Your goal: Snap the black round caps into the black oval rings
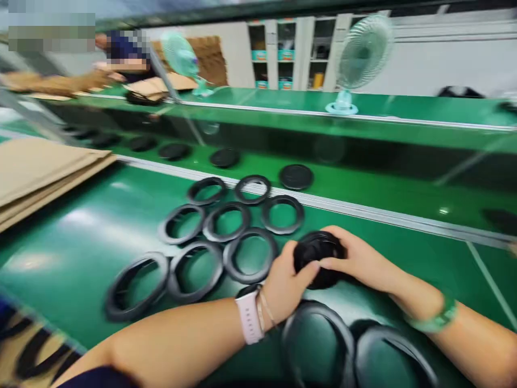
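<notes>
My left hand (288, 280) and my right hand (355, 258) grip a round black disc-shaped part (319, 250) from its two sides, above the green work surface. Both thumbs press on its near face; the other fingers are partly hidden behind it. Left of my hands, several black rings (250, 275) with open centres lie in rough rows. Close to me, below the held part, are more rings, one (347, 334) under my wrists and another (422, 358) to its right. A round black disc (296, 177) rests beyond the metal rail.
A metal rail (363, 209) divides my table from a green belt with several black discs (225, 157). Cardboard sheets (44, 167) are stacked at left. Two fans (344, 102) stand on the far shelf. Another person (125, 54) is at the back left. More rings (40, 350) lie lower left.
</notes>
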`<action>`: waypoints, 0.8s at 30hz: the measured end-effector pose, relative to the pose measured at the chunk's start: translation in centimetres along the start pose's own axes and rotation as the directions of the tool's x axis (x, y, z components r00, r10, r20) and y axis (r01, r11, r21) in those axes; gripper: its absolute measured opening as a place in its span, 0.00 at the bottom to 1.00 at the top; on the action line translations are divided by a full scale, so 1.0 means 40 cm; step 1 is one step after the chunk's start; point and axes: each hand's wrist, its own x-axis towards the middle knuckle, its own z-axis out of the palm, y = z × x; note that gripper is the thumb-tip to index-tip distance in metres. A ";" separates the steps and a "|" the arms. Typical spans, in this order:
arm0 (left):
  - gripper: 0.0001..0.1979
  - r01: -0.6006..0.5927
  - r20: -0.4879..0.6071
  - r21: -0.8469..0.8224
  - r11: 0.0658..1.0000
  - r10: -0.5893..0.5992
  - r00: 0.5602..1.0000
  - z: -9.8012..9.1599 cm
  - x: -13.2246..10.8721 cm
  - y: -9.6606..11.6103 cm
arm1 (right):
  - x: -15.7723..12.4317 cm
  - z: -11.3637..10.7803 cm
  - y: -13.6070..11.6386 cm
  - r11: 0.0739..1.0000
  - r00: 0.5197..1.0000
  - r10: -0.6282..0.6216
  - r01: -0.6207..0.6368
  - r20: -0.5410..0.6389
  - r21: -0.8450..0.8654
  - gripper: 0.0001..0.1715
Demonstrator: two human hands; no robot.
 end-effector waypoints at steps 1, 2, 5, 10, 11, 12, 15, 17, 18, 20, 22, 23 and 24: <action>0.15 -0.005 -0.002 0.025 1.000 0.005 1.000 -0.001 0.005 -0.001 | 0.003 -0.001 -0.008 1.000 1.000 0.005 -0.006 0.008 0.008 0.25; 0.15 -0.007 -0.005 0.048 0.999 0.007 1.000 -0.002 0.009 -0.002 | 0.006 -0.001 -0.015 1.000 1.000 0.009 -0.009 0.004 0.003 0.24; 0.16 -0.005 -0.010 0.087 0.996 0.006 1.000 -0.001 0.012 -0.005 | 0.007 0.009 -0.034 0.997 0.997 0.032 -0.037 -0.073 -0.070 0.22; 0.15 -0.008 -0.011 0.079 0.997 0.009 1.000 0.001 0.011 -0.005 | -0.002 0.032 -0.036 0.985 0.984 0.082 -0.105 -0.159 -0.136 0.23; 0.15 -0.007 -0.014 0.079 0.997 0.008 1.000 0.001 0.012 -0.004 | -0.002 0.035 -0.031 0.984 0.983 0.084 -0.107 -0.166 -0.140 0.23; 0.16 -0.003 -0.018 0.084 0.996 0.005 1.000 0.001 0.014 -0.003 | 0.000 0.037 -0.026 0.984 0.982 0.083 -0.107 -0.170 -0.142 0.23; 0.17 0.009 -0.026 0.102 0.995 -0.006 1.000 0.002 0.020 0.000 | 0.010 0.031 -0.010 0.989 0.986 0.057 -0.076 -0.155 -0.124 0.22; 0.21 0.019 0.001 0.050 0.999 -0.019 1.000 0.004 0.019 0.002 | 0.022 0.006 -0.001 0.997 0.994 0.031 -0.038 -0.102 -0.070 0.22; 0.23 0.025 0.028 -0.010 1.000 -0.024 0.999 0.004 0.015 0.002 | 0.028 -0.015 0.004 0.999 0.995 0.013 -0.016 -0.096 -0.037 0.22; 0.28 -0.017 0.052 -0.099 0.995 0.022 0.998 -0.001 -0.001 0.004 | 0.040 -0.077 0.016 0.998 0.967 -0.051 0.042 -0.249 -0.038 0.22; 0.25 -0.205 0.044 -0.010 0.979 0.206 0.978 -0.014 -0.024 0.007 | 0.050 -0.157 0.033 0.973 0.812 -0.178 0.062 -0.555 -0.222 0.19; 0.20 -0.359 0.094 0.080 0.930 0.352 0.931 -0.021 -0.035 0.009 | 0.054 -0.199 0.044 0.932 0.719 -0.265 0.018 -0.643 -0.363 0.19; 0.13 -0.537 0.229 0.131 0.834 0.501 0.834 -0.028 -0.045 0.012 | 0.057 -0.239 0.056 0.861 0.672 -0.340 -0.060 -0.658 -0.505 0.19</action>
